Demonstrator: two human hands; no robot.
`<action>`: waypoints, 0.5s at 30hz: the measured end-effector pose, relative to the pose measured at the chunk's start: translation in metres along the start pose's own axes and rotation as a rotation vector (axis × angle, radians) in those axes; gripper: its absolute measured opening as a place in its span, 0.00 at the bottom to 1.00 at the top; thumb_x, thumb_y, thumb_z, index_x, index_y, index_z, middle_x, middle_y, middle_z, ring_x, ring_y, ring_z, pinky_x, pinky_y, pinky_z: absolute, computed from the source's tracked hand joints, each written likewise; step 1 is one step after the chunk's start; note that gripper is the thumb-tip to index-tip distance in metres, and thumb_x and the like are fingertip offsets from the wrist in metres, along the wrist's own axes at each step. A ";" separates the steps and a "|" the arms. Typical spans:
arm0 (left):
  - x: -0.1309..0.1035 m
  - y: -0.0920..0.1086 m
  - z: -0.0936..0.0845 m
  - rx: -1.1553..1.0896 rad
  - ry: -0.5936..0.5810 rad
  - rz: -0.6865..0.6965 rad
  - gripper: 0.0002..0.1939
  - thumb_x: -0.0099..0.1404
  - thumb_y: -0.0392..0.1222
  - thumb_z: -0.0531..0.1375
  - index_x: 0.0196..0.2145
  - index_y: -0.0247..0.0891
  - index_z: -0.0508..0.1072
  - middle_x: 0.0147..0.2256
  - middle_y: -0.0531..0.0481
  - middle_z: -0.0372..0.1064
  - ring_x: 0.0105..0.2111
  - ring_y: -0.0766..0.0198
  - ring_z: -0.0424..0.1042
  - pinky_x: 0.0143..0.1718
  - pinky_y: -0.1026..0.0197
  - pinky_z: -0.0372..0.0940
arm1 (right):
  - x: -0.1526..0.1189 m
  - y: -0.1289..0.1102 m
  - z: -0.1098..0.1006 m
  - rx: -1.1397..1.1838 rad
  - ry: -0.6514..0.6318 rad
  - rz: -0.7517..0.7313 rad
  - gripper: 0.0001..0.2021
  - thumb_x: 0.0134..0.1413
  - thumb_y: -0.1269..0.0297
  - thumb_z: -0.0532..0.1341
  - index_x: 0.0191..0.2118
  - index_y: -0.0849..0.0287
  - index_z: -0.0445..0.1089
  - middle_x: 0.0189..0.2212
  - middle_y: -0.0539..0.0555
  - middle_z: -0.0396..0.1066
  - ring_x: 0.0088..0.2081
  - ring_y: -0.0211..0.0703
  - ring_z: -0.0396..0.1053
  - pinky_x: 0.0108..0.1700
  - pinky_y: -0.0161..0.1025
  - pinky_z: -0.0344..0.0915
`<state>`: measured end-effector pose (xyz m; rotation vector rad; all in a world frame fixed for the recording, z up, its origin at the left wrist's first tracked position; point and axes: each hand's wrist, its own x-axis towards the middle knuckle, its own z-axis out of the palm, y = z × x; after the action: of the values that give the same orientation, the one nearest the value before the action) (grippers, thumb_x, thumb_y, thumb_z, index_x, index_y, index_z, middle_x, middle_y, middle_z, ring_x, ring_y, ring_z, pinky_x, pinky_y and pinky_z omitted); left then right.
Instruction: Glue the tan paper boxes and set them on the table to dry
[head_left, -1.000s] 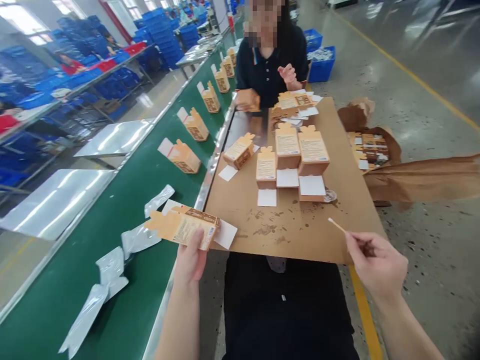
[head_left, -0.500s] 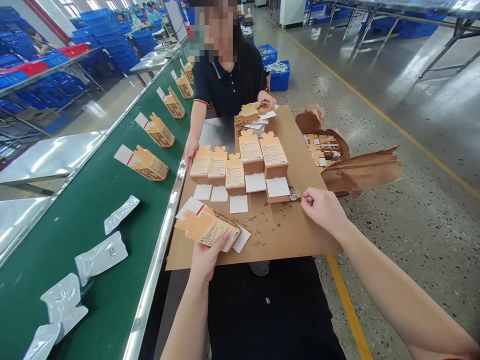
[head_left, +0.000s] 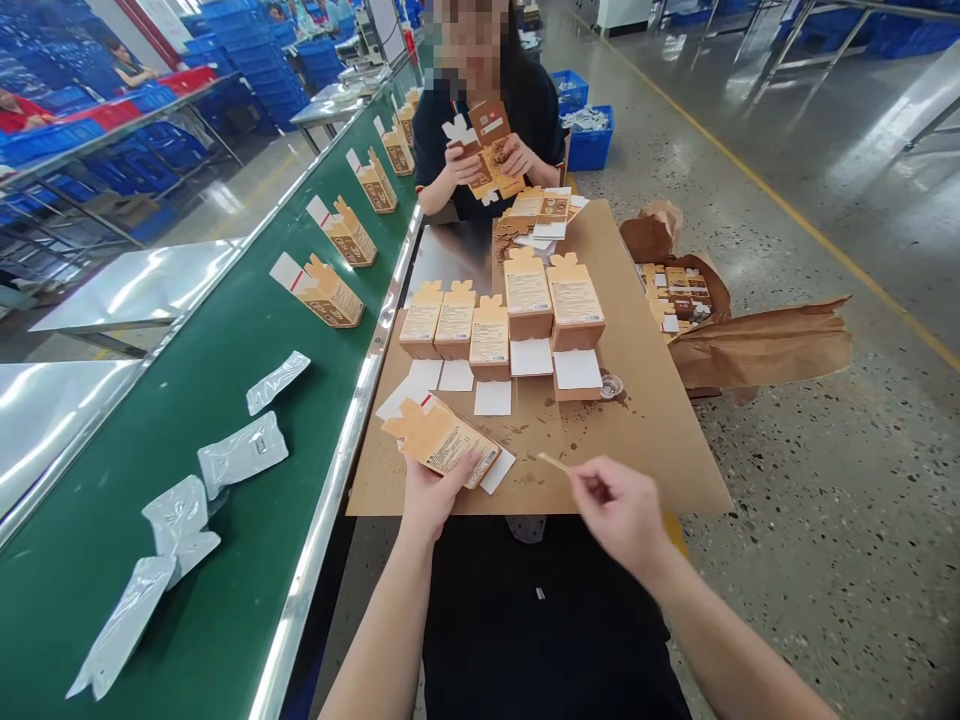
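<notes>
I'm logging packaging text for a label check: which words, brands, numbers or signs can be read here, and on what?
None can be read with certainty.
Carton in the left hand: fine dark print, too small.
Five cartons on the cardboard sheet: printed lines, too small.
Cartons on the green belt: pale lettering on brown, too blurred.
Silvery pouch with small dark mark: unreadable.

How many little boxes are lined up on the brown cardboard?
5, besides the held box: left to right, the first box nearest the green belt, the second box beside it, the third box in the middle, the fourth box next, the fifth box farthest right. Others could be hidden.
</notes>
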<state>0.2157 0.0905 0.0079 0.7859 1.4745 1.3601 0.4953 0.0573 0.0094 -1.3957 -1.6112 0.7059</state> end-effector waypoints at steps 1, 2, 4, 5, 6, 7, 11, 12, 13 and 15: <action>0.001 -0.001 0.000 0.011 0.003 0.005 0.50 0.51 0.61 0.90 0.65 0.41 0.79 0.62 0.32 0.87 0.64 0.33 0.86 0.69 0.30 0.79 | -0.008 -0.004 0.018 0.001 -0.058 -0.044 0.15 0.78 0.59 0.64 0.36 0.51 0.80 0.26 0.51 0.79 0.25 0.43 0.73 0.29 0.40 0.72; 0.002 -0.001 -0.001 0.022 0.004 0.009 0.50 0.51 0.61 0.90 0.65 0.42 0.79 0.62 0.32 0.86 0.64 0.33 0.86 0.68 0.31 0.79 | -0.013 -0.007 0.035 0.000 -0.092 -0.082 0.14 0.78 0.63 0.63 0.35 0.51 0.79 0.26 0.50 0.78 0.26 0.42 0.72 0.30 0.39 0.71; 0.004 -0.002 -0.002 0.046 -0.005 0.011 0.50 0.52 0.60 0.89 0.64 0.42 0.78 0.61 0.33 0.86 0.64 0.34 0.87 0.68 0.31 0.79 | -0.017 -0.009 0.060 -0.027 -0.133 -0.145 0.14 0.76 0.69 0.62 0.34 0.50 0.74 0.25 0.47 0.72 0.25 0.40 0.68 0.32 0.38 0.67; 0.004 -0.001 -0.003 0.054 -0.015 0.011 0.49 0.52 0.60 0.89 0.64 0.42 0.78 0.61 0.33 0.86 0.63 0.34 0.87 0.68 0.32 0.79 | -0.016 -0.008 0.068 -0.050 -0.148 -0.174 0.14 0.74 0.71 0.62 0.33 0.50 0.71 0.24 0.45 0.69 0.25 0.40 0.65 0.32 0.37 0.64; 0.004 0.000 -0.002 0.061 -0.024 0.009 0.49 0.52 0.60 0.89 0.64 0.42 0.77 0.60 0.34 0.86 0.63 0.35 0.87 0.68 0.32 0.79 | -0.013 -0.006 0.072 -0.073 -0.162 -0.200 0.15 0.73 0.74 0.62 0.32 0.50 0.68 0.24 0.44 0.66 0.25 0.39 0.63 0.32 0.37 0.62; 0.004 0.001 -0.002 0.065 -0.033 0.008 0.48 0.53 0.60 0.89 0.64 0.43 0.77 0.60 0.34 0.86 0.63 0.35 0.87 0.68 0.33 0.79 | -0.010 -0.004 0.075 -0.094 -0.176 -0.223 0.16 0.72 0.76 0.62 0.32 0.50 0.65 0.24 0.43 0.64 0.25 0.39 0.61 0.32 0.37 0.59; 0.002 0.005 0.000 0.060 -0.035 0.014 0.47 0.54 0.59 0.88 0.64 0.43 0.75 0.61 0.35 0.85 0.64 0.37 0.86 0.68 0.35 0.79 | 0.000 0.004 0.070 -0.113 -0.187 -0.248 0.17 0.71 0.77 0.61 0.31 0.49 0.62 0.25 0.44 0.63 0.26 0.40 0.61 0.33 0.38 0.57; 0.002 0.006 -0.001 0.065 -0.043 0.014 0.47 0.55 0.58 0.88 0.64 0.43 0.75 0.61 0.35 0.85 0.64 0.37 0.86 0.68 0.36 0.79 | 0.001 0.005 0.067 -0.115 -0.180 -0.245 0.17 0.72 0.77 0.60 0.32 0.50 0.62 0.25 0.45 0.64 0.26 0.40 0.62 0.33 0.38 0.58; 0.002 0.006 -0.001 0.078 -0.053 0.012 0.47 0.54 0.58 0.88 0.63 0.43 0.75 0.61 0.35 0.85 0.64 0.38 0.86 0.68 0.36 0.79 | 0.001 0.006 0.064 -0.112 -0.166 -0.239 0.17 0.73 0.76 0.60 0.32 0.50 0.64 0.26 0.45 0.65 0.27 0.40 0.64 0.33 0.37 0.59; 0.001 0.003 -0.003 0.121 -0.057 0.024 0.47 0.53 0.58 0.89 0.62 0.43 0.74 0.60 0.36 0.84 0.63 0.39 0.86 0.68 0.37 0.79 | -0.002 0.007 0.058 -0.089 -0.120 -0.211 0.16 0.76 0.74 0.60 0.33 0.50 0.67 0.26 0.46 0.68 0.27 0.40 0.66 0.34 0.37 0.62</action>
<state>0.2120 0.0913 0.0103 0.9140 1.5176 1.2655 0.4478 0.0632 -0.0238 -1.2412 -1.8732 0.6087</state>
